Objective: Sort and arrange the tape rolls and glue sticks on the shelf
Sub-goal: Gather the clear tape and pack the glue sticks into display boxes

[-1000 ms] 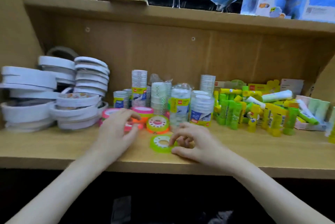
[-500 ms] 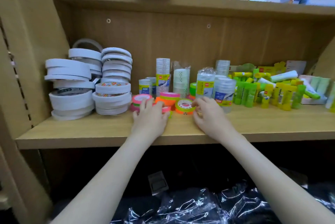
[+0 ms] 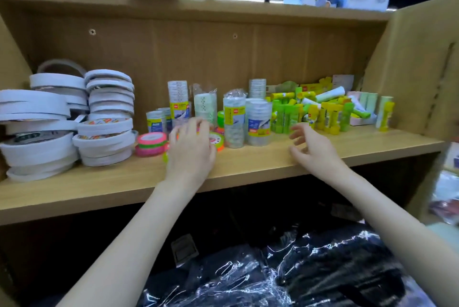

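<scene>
The left hand (image 3: 190, 150) is reaching over the small coloured tape rolls near the middle of the wooden shelf (image 3: 248, 170), its fingers (image 3: 198, 125) lying over them; motion blur is hiding whether they are gripping a roll or only touching, so I cannot tell. Beside that hand a pink and green stack of rolls (image 3: 151, 143) is sitting flat on the shelf, and an orange-edged roll (image 3: 217, 141) is showing just to the hand's right. The right hand (image 3: 314, 151) is hovering above the front part of the shelf with its fingers (image 3: 298, 130) spread and relaxed, holding nothing.

Behind the hands, wrapped columns of clear tape (image 3: 233, 121) are standing upright, another column (image 3: 258, 124) touching it on the right. At the left end, wide white tape rolls (image 3: 39, 130) are lying stacked in leaning piles, with a second pile (image 3: 106, 117) just beside them. The glue sticks (image 3: 327, 112) (green and yellow, some upright and some lying across one another) are crowding the right part of the shelf. Below the shelf, black goods in shiny plastic wrap (image 3: 298, 269) are lying in the dark.
</scene>
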